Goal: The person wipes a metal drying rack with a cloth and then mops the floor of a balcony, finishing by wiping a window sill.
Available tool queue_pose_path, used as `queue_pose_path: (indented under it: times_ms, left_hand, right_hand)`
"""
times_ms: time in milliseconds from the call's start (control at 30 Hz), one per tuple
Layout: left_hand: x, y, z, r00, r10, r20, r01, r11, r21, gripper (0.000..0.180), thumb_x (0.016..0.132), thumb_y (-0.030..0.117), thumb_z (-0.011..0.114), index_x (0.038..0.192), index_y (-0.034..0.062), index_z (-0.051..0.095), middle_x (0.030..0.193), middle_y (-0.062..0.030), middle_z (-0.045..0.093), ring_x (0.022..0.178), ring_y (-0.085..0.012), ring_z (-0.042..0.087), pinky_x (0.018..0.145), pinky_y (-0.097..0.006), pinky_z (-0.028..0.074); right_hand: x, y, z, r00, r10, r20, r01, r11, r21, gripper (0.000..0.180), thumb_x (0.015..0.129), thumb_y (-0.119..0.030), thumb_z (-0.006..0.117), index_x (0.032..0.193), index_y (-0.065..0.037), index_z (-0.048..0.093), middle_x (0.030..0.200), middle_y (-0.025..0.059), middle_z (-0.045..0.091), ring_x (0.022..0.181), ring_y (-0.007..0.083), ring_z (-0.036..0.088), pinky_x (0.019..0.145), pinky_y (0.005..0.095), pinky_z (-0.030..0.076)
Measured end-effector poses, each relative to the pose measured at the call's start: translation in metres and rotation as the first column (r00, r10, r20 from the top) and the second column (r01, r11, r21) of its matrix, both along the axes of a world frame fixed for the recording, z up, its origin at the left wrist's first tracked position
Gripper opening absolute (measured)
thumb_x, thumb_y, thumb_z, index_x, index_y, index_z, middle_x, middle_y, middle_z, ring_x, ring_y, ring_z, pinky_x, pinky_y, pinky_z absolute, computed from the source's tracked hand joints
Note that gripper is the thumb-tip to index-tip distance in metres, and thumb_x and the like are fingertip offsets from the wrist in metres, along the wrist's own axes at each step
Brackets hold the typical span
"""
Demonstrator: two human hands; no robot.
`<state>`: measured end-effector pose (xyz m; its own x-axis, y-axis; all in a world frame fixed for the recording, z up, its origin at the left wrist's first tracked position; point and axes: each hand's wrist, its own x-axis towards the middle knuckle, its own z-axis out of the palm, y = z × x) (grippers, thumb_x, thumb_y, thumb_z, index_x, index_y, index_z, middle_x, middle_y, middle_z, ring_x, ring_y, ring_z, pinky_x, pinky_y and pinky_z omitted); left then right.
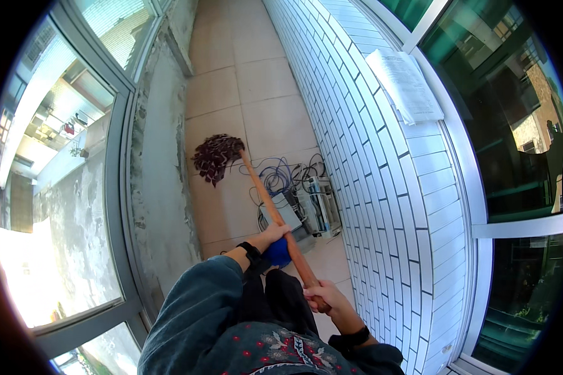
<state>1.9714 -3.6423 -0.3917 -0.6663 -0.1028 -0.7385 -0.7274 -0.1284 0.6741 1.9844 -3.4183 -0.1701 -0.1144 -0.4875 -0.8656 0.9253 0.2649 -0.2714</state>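
A mop with a long wooden handle (264,190) slants from near my body up to the left. Its dark maroon strip head (218,156) spreads on the tiled floor, close to the left wall. Partway down the handle, my left hand (275,232) is closed around the wood. My right hand (329,296) grips the handle near its lower end, the tip showing just past my fingers. A dark band sits on each wrist.
Right of the handle, coiled cables (278,177) and a clear plastic box (322,209) lie against the white brick wall (388,206). A grey box (280,215) and a blue object (276,253) are beside my legs. Folded paper (406,86) rests on the right ledge. Windows line both sides.
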Motion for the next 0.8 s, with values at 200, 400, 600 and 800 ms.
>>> queue_pose_path:
  times_ms: [200, 400, 600, 800]
  left_hand:
    - [-0.06, 0.074, 0.015, 0.971, -0.208, -0.115, 0.214, 0.976, 0.047, 0.055, 0.077, 0.045, 0.059, 0.095, -0.0068, 0.059, 0.085, -0.0133, 0.061, 0.076, -0.023, 0.058, 0.068, -0.033, 0.046]
    - [-0.072, 0.135, -0.012, 0.966, -0.237, -0.108, 0.255, 0.943, 0.216, 0.056, 0.08, 0.045, 0.056, 0.099, -0.0068, 0.055, 0.088, -0.0151, 0.059, 0.075, -0.0266, 0.059, 0.067, -0.034, 0.047]
    - [-0.1, 0.087, 0.089, 0.921, -0.382, 0.078, 0.265, 0.759, 0.595, 0.05, 0.067, 0.037, 0.071, 0.091, -0.0045, 0.056, 0.082, -0.0136, 0.058, 0.07, -0.0241, 0.059, 0.058, -0.035, 0.047]
    - [-0.141, 0.024, 0.074, 0.87, -0.486, 0.087, 0.387, 0.781, 0.491, 0.04, 0.066, 0.033, 0.07, 0.084, -0.0019, 0.063, 0.086, -0.0135, 0.062, 0.076, -0.0227, 0.059, 0.065, -0.034, 0.046]
  right_hand:
    - [-0.015, 0.038, 0.035, 0.988, -0.145, -0.057, 0.152, 0.976, 0.159, 0.035, 0.067, -0.003, 0.062, 0.097, 0.003, 0.046, 0.056, 0.0071, 0.047, 0.037, 0.0157, 0.045, 0.035, 0.0277, 0.035]
    - [-0.005, 0.05, 0.078, 0.935, -0.353, 0.024, 0.325, 0.884, 0.337, 0.033, 0.067, -0.002, 0.06, 0.096, 0.003, 0.045, 0.056, 0.0083, 0.046, 0.039, 0.0178, 0.046, 0.037, 0.0285, 0.037]
    - [0.012, 0.025, 0.131, 0.947, -0.318, -0.036, 0.31, 0.883, 0.353, 0.019, 0.078, -0.012, 0.062, 0.092, -0.008, 0.049, 0.054, -0.0024, 0.04, 0.034, 0.0071, 0.031, 0.033, 0.0229, 0.024]
    - [-0.06, -0.095, 0.165, 0.921, -0.39, -0.003, 0.349, 0.821, 0.452, 0.016, 0.078, -0.011, 0.058, 0.09, -0.008, 0.048, 0.056, -0.0029, 0.039, 0.039, 0.0071, 0.034, 0.036, 0.0223, 0.026]
